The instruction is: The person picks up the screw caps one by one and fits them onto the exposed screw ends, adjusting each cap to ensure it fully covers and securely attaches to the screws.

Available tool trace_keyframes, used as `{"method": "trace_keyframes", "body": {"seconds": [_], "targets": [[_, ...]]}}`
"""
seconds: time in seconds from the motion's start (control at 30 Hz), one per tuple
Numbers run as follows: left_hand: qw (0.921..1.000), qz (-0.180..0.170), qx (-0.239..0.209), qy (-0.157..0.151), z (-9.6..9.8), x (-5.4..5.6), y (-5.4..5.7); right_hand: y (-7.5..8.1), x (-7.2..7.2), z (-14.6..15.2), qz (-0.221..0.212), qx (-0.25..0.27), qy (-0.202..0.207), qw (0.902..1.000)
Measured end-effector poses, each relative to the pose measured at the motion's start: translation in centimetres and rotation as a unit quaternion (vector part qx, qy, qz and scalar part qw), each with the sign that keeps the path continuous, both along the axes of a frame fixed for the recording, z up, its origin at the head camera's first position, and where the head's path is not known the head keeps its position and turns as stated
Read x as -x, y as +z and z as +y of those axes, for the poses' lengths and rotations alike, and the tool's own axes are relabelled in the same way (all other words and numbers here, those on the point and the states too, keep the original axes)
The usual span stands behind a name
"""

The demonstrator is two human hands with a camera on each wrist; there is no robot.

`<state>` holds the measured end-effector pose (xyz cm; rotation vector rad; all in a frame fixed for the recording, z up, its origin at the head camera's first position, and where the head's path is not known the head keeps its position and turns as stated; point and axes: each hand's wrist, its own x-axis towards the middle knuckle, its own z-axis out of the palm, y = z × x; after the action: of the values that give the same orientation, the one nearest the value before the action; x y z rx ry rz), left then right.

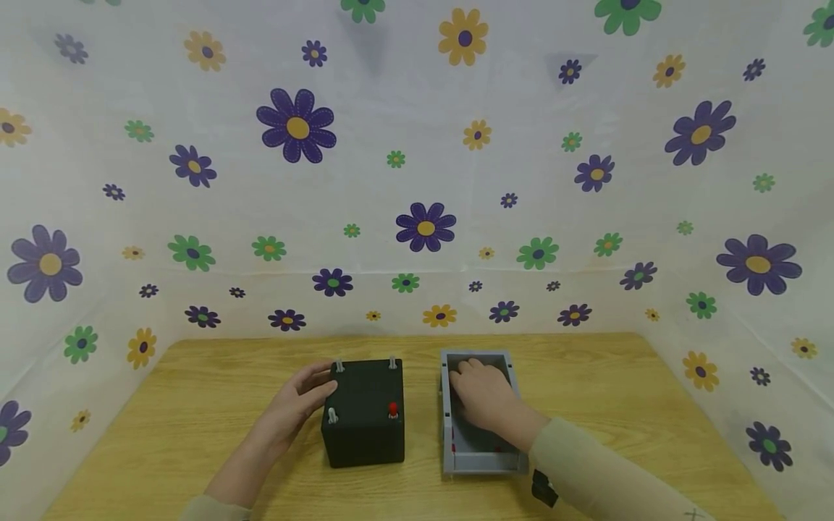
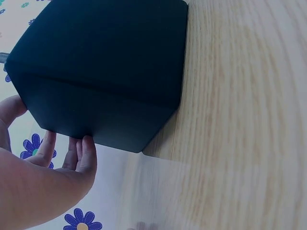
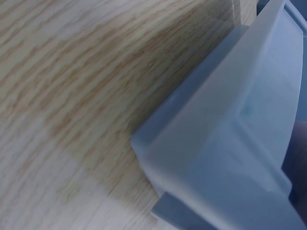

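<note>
A black box [image 1: 363, 409] stands on the table, with metal posts at three corners of its top and a red-tipped one at the near right. My left hand [image 1: 296, 401] rests against its left side, thumb by the top edge. In the left wrist view, fingertips [image 2: 88, 146] touch the dark box [image 2: 100, 57]. My right hand [image 1: 485, 394] reaches down into a grey bin [image 1: 485, 463] to the right, fingers bent downward. What those fingers touch inside is hidden. The right wrist view shows mostly the bin's outer wall [image 3: 206, 143].
Small red bits [image 1: 498, 449] show low in the bin's near end. The wood-grain table [image 1: 573, 391] is enclosed at the back and sides by a white flower-print sheet [image 1: 365, 195]. A small black device [image 1: 544, 488] sits under my right wrist.
</note>
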<state>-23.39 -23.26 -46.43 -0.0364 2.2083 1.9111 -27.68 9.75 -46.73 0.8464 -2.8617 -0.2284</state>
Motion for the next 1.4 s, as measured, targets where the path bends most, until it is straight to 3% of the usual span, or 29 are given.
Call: {"method": "trace_keyframes", "body": {"seconds": [0.6, 0.97, 1.4], "targets": [[1.0, -0.001, -0.005, -0.001, 0.09, -0.13, 0.11, 0.0, -0.14, 0.15, 0.013, -0.001, 0.002, 0.9999], [1.0, -0.004, -0.005, 0.001, 0.06, -0.03, 0.05, -0.07, -0.21, 0.02, -0.006, 0.004, -0.003, 1.0], [0.9999, -0.008, -0.005, 0.005, 0.13, -0.09, 0.19, -0.51, 0.16, -0.08, 0.013, -0.006, -0.002, 0.9999]]}}
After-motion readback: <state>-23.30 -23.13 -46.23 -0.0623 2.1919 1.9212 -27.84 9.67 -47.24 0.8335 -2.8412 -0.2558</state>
